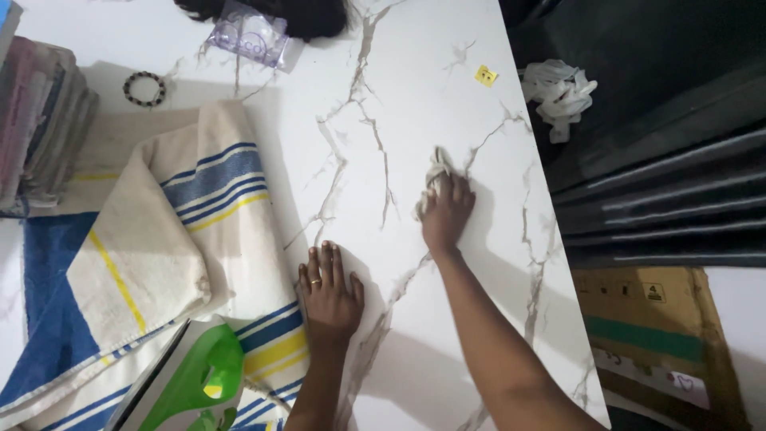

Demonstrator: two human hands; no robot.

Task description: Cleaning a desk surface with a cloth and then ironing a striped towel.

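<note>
My right hand (pixel 447 214) presses a small crumpled off-white cloth (pixel 435 169) against the white marble-patterned table (pixel 415 88), fingers closed over it. My left hand (pixel 329 294) lies flat and open on the table, a ring on one finger, right at the edge of a cream towel (pixel 199 231) with blue and yellow stripes. A green and white clothes iron (pixel 187 383) stands on the towel just left of my left forearm.
A stack of folded cloths (pixel 44 120) sits at the far left, a bead bracelet (pixel 144 88) and a clear plastic packet (pixel 247 33) lie at the back. The table's right edge drops to dark steps, a crumpled white rag (pixel 558 92) and a cardboard box (pixel 654 335).
</note>
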